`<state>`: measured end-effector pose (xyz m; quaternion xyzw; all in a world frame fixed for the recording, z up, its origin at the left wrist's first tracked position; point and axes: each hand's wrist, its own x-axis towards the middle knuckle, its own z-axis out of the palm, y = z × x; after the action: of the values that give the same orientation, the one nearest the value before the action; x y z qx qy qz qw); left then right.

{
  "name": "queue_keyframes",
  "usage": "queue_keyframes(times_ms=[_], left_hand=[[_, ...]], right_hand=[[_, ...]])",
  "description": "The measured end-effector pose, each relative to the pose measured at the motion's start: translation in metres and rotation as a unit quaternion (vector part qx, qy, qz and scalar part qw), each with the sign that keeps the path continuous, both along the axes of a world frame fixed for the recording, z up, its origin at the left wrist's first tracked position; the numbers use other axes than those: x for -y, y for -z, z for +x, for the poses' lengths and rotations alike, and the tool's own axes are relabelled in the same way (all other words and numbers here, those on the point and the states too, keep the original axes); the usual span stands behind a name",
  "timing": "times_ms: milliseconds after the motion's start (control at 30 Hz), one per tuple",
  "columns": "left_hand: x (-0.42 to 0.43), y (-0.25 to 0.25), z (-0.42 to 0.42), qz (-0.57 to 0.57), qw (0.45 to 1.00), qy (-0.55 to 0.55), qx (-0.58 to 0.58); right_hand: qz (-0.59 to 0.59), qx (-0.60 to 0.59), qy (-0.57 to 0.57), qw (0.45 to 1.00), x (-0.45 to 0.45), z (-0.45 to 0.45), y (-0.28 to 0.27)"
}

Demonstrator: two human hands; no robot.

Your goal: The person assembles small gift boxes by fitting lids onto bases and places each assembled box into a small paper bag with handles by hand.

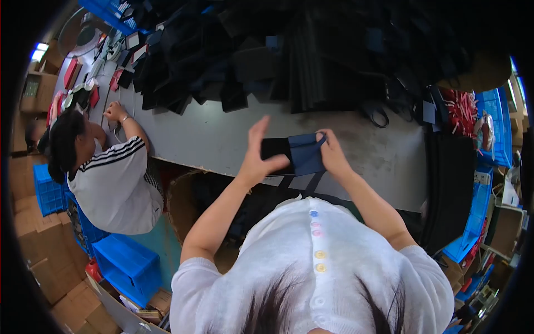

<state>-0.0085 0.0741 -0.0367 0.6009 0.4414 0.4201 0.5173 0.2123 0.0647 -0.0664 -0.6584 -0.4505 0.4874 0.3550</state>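
Observation:
A flat black piece [275, 148] with a dark blue fabric part [307, 155] lies between my hands, above the near edge of the grey table [206, 133]. My right hand [335, 153] pinches the blue fabric at its right end. At the other end, my left hand [259, 158] has its fingers spread, with the thumb over the black piece. Dark straps [314, 181] hang below the blue part.
Dark pieces [250, 61] are heaped along the table's back. A co-worker [114, 178] sits at the left. Blue crates [128, 267] stand at lower left; a blue bin [494, 125] with red strips [460, 111] is at right.

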Motion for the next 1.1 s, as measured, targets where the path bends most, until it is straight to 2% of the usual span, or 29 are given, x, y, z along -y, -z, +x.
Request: queue_keyframes(times_ms=[33,67,100,133,167,200,233,267,300,333,367,400,433,500,533,600,633,733,767,867,900,967,1000,1033,1067,1100], left_hand=[[0.001,-0.003,0.013,-0.119,0.978,-0.075,0.157],[0.003,0.000,0.021,-0.122,0.978,-0.063,0.159],[0.005,0.006,0.031,-0.082,0.991,-0.066,0.080],[0.005,0.009,0.040,-0.038,0.997,-0.070,0.001],[0.006,0.011,0.035,-0.060,0.995,-0.073,-0.029],[0.015,0.011,0.018,-0.086,0.991,-0.079,-0.062],[0.021,0.003,-0.002,-0.086,0.991,-0.063,-0.079],[0.027,0.007,-0.037,-0.080,0.988,0.003,-0.135],[0.035,-0.007,-0.066,-0.063,0.971,0.055,-0.225],[0.052,-0.001,-0.102,-0.055,0.938,0.091,-0.329],[0.065,-0.013,-0.118,-0.069,0.884,0.082,-0.454],[0.075,-0.026,-0.118,-0.119,0.855,0.017,-0.504],[0.078,-0.028,-0.119,-0.127,0.861,-0.027,-0.491],[0.075,-0.024,-0.107,-0.137,0.902,-0.065,-0.405],[0.073,-0.025,-0.095,-0.153,0.918,-0.073,-0.359],[0.066,-0.017,-0.076,-0.072,0.916,-0.012,-0.393],[0.061,-0.021,-0.064,-0.078,0.915,-0.003,-0.397],[0.051,-0.025,-0.040,-0.096,0.909,0.021,-0.406],[0.046,-0.023,-0.036,-0.083,0.906,0.030,-0.414],[0.036,-0.022,-0.019,-0.055,0.907,0.048,-0.414],[0.032,-0.019,-0.013,-0.045,0.919,0.061,-0.387],[0.019,-0.021,0.012,-0.058,0.931,0.109,-0.343],[0.014,-0.018,0.029,-0.046,0.928,0.150,-0.338],[0.013,-0.010,0.044,-0.088,0.945,0.159,-0.271],[0.009,-0.002,0.061,-0.133,0.954,0.171,-0.208],[0.003,0.004,0.079,-0.184,0.945,0.212,-0.169]], right_hand=[[0.018,0.034,0.003,0.999,0.008,-0.010,0.002],[-0.002,0.049,-0.010,0.999,0.016,-0.029,0.000],[0.018,0.039,0.005,0.999,0.020,-0.042,-0.019],[0.020,-0.029,-0.027,0.999,0.015,-0.037,-0.015],[0.026,-0.053,-0.091,0.994,0.017,-0.032,-0.004],[0.028,-0.084,-0.210,0.974,0.021,-0.020,-0.031],[0.028,-0.065,-0.310,0.948,0.020,0.001,-0.033],[0.035,-0.042,-0.406,0.912,0.009,0.029,-0.035],[0.049,0.076,-0.290,0.953,-0.003,0.064,-0.007],[0.058,0.189,-0.166,0.966,-0.018,0.104,0.033],[0.078,0.287,-0.009,0.955,-0.038,0.145,0.050],[0.086,0.384,0.077,0.916,-0.063,0.196,0.081],[0.072,0.416,0.153,0.894,-0.080,0.220,0.068],[0.032,0.513,0.143,0.846,-0.106,0.262,0.067],[0.038,0.513,0.148,0.845,-0.112,0.274,0.069],[-0.004,0.582,0.046,0.812,-0.133,0.293,0.078],[0.026,0.600,0.032,0.799,-0.137,0.293,0.076],[0.053,0.583,-0.014,0.811,-0.142,0.291,0.072],[0.100,0.601,-0.004,0.793,-0.134,0.287,0.067],[0.047,0.557,0.030,0.829,-0.103,0.273,0.034],[0.037,0.558,0.040,0.828,-0.091,0.266,0.020],[-0.030,0.454,0.099,0.885,-0.060,0.258,-0.005],[-0.035,0.466,0.090,0.879,-0.046,0.254,-0.006],[0.065,0.473,0.128,0.869,-0.028,0.252,0.014],[0.031,0.468,0.115,0.876,-0.013,0.235,-0.011],[0.063,0.480,0.134,0.865,-0.003,0.226,-0.012]])
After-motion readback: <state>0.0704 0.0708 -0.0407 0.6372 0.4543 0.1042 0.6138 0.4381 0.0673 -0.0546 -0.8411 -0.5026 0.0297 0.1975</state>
